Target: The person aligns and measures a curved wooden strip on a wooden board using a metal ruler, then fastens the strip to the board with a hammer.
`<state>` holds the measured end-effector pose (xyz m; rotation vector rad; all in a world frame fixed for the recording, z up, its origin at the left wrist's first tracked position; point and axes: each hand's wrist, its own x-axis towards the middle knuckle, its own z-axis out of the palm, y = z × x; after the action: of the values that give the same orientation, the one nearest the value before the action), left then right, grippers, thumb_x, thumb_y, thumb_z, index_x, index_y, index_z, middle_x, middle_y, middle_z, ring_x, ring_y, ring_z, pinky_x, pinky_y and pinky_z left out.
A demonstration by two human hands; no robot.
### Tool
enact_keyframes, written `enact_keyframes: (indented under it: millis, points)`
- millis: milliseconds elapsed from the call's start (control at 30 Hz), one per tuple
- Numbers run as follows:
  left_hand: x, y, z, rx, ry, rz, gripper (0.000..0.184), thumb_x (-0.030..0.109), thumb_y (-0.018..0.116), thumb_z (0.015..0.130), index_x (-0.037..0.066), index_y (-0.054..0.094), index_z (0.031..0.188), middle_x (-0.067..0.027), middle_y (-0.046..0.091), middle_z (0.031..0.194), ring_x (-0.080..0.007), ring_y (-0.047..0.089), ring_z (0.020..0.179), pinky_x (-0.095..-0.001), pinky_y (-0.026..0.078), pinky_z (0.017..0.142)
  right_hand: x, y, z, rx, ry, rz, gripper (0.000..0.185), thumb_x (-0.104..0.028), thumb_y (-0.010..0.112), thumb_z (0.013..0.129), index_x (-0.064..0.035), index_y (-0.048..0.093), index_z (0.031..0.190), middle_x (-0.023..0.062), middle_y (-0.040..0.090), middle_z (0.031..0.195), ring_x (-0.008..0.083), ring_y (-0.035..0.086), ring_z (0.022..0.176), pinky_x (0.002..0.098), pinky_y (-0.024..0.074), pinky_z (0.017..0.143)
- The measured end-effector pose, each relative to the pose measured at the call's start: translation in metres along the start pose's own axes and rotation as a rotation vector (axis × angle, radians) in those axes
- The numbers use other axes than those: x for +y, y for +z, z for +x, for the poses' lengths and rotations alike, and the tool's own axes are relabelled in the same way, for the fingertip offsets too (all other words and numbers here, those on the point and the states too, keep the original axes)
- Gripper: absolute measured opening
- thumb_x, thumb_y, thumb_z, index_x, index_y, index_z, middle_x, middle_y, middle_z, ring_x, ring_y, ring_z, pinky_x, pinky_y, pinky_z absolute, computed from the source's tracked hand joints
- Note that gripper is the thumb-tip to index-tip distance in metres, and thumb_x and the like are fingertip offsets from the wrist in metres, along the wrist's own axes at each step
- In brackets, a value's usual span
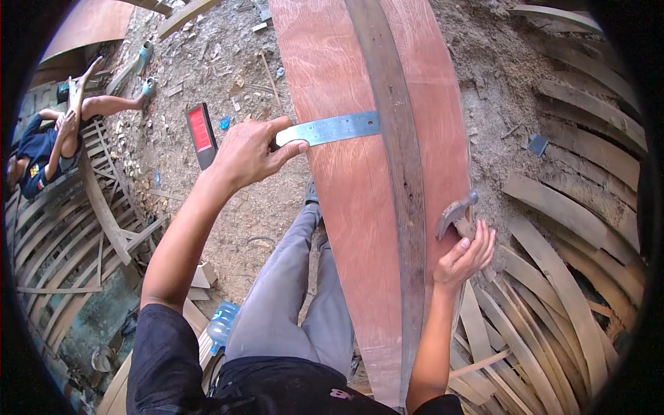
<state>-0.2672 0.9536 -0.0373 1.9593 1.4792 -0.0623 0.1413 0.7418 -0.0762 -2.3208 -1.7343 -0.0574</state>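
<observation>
A metal ruler (339, 128) lies across the reddish plywood panel (346, 228), its far end against the dark wooden strip (401, 131) that runs lengthwise along the panel. My left hand (252, 151) pinches the ruler's near end between thumb and fingers, at the panel's left edge. Over the panel's right edge, my right hand (467, 257) grips the handle of a claw hammer (454, 213) just below its metal head. The hammer head is above the right part of the panel, to the right of the strip.
Another person (52, 138) sits at the upper left among curved wooden ribs. A red and black box (201, 133) lies on the chip-strewn ground. By my legs is a clear blue water bottle (223, 324). Curved wooden pieces (553, 200) are stacked along the right.
</observation>
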Motion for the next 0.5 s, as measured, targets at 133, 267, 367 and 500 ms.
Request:
enact_keyframes:
  millis: [133,267,367,500]
  points:
    - [0.0014,-0.0002,0.0005,-0.014,-0.012,-0.014,0.058,0.060,0.068,0.101,0.003,0.067,0.094,-0.0186,0.062,0.066,-0.0399,0.065,0.064,-0.0500,0.048,0.063,0.0023,0.0013,-0.0007,-0.019,0.016,0.027,0.054,-0.036,0.035,0.114,-0.0002,0.057,0.148,0.0182,0.059,0.152,0.0447,0.044,0.152,0.0598,0.0255,0.125]
    - [0.0046,0.0014,-0.0011,-0.020,-0.035,-0.022,0.058,0.060,0.069,0.100,0.003,0.068,0.092,-0.0174,0.060,0.064,-0.0387,0.064,0.062,-0.0488,0.047,0.062,0.0013,0.0011,0.0001,-0.018,0.019,0.024,0.054,-0.037,0.035,0.114,-0.0001,0.058,0.147,0.0180,0.060,0.151,0.0445,0.044,0.151,0.0596,0.0260,0.125]
    - [0.0046,0.0030,-0.0011,-0.013,-0.045,-0.041,0.058,0.061,0.069,0.099,0.004,0.069,0.092,-0.0167,0.060,0.063,-0.0381,0.064,0.061,-0.0484,0.047,0.061,0.0005,0.0023,-0.0002,-0.013,0.013,0.019,0.054,-0.038,0.034,0.115,0.0000,0.058,0.146,0.0176,0.061,0.150,0.0444,0.045,0.151,0.0595,0.0265,0.124]
    - [0.0065,0.0020,-0.0006,-0.023,-0.075,-0.068,0.058,0.061,0.070,0.099,0.004,0.069,0.092,-0.0163,0.060,0.062,-0.0370,0.065,0.060,-0.0485,0.047,0.061,0.0017,0.0022,0.0005,-0.017,0.014,0.028,0.055,-0.039,0.033,0.115,0.0001,0.058,0.145,0.0172,0.062,0.149,0.0444,0.046,0.150,0.0594,0.0270,0.124]
